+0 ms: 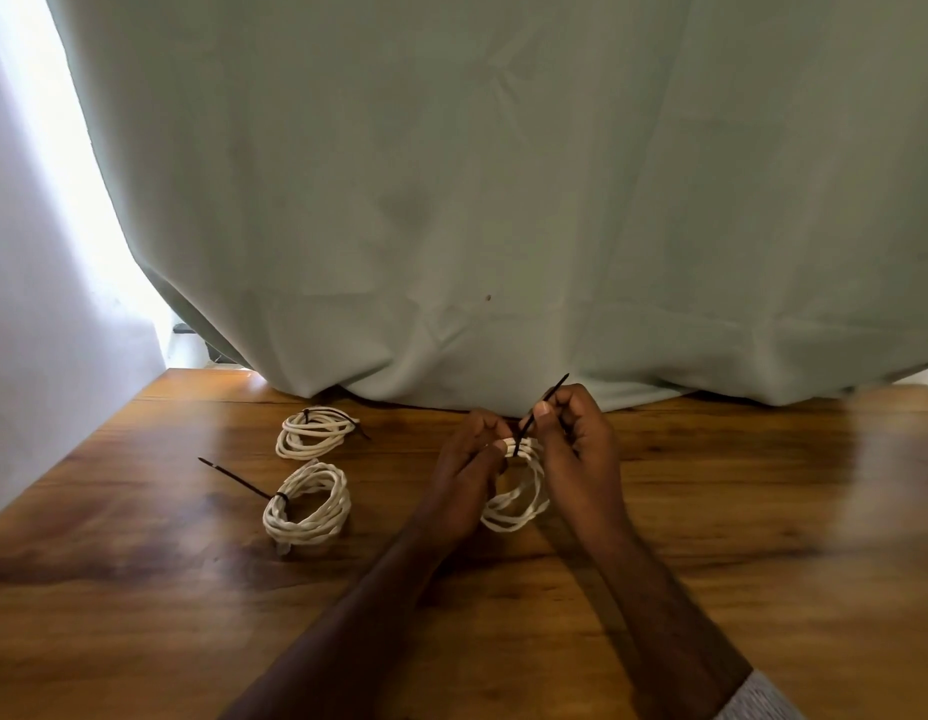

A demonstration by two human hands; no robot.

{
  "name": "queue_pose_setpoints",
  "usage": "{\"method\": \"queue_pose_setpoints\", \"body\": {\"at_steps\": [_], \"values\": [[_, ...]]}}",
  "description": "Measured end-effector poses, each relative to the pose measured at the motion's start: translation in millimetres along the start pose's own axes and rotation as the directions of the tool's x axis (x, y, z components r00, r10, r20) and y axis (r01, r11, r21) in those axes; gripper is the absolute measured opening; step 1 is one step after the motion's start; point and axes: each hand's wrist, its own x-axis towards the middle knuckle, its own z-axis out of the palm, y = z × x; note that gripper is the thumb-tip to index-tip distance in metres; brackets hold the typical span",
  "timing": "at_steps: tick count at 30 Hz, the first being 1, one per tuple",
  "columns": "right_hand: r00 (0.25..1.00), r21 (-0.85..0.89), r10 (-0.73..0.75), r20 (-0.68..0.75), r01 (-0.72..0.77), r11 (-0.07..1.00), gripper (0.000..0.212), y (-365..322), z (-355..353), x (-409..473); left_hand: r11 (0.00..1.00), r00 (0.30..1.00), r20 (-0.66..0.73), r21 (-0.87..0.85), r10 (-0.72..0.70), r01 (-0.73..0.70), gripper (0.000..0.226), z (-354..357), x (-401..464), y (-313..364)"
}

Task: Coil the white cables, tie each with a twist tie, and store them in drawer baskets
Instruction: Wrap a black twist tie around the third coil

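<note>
A white cable coil stands between my hands over the wooden table. My left hand grips the coil's top left. My right hand pinches a black twist tie that wraps the top of the coil, its free end pointing up and right. Two more white coils lie to the left. The far coil has a black tie wound on it. The near coil has a tie whose long tail sticks out to the left.
A pale green curtain hangs down onto the table's far edge just behind my hands. A white wall and bright light stand at the left. The table's left edge runs diagonally at the lower left. No drawer or basket is in view.
</note>
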Motion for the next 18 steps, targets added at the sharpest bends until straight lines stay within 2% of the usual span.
{"method": "queue_pose_setpoints", "body": {"at_steps": [3,6,12,14,16,18], "values": [[0.996,-0.13,-0.086,0.027,0.088,0.988,0.014,-1.3,-0.8,-2.0,0.998,0.999,-0.043,0.065,-0.017,0.02,0.018,1.5,1.7,-5.1],[0.98,-0.17,-0.153,0.126,0.173,0.97,0.012,-1.2,-1.9,-3.1,0.996,0.989,-0.14,0.064,-0.054,0.063,0.018,1.2,3.4,-7.9],[0.909,-0.235,-0.238,0.343,0.329,0.915,0.017,-1.5,-0.7,-3.3,0.979,0.949,-0.247,-0.1,-0.197,0.177,0.008,-3.5,5.8,-10.5],[0.903,-0.212,-0.23,0.363,0.32,0.923,0.016,-2.1,0.5,-2.2,0.968,0.943,-0.239,-0.158,-0.23,0.196,0.009,-4.3,4.5,-9.6],[0.92,-0.184,-0.204,0.334,0.276,0.943,0.015,-3.0,-0.1,-2.1,0.985,0.963,-0.214,-0.091,-0.166,0.149,0.009,-3.5,3.8,-9.1],[0.952,-0.131,-0.167,0.257,0.206,0.97,0.015,-4.6,-2.5,-3.2,0.991,0.988,-0.154,0.134,0.027,-0.006,0.012,-3.0,4.5,-10.0]]}}
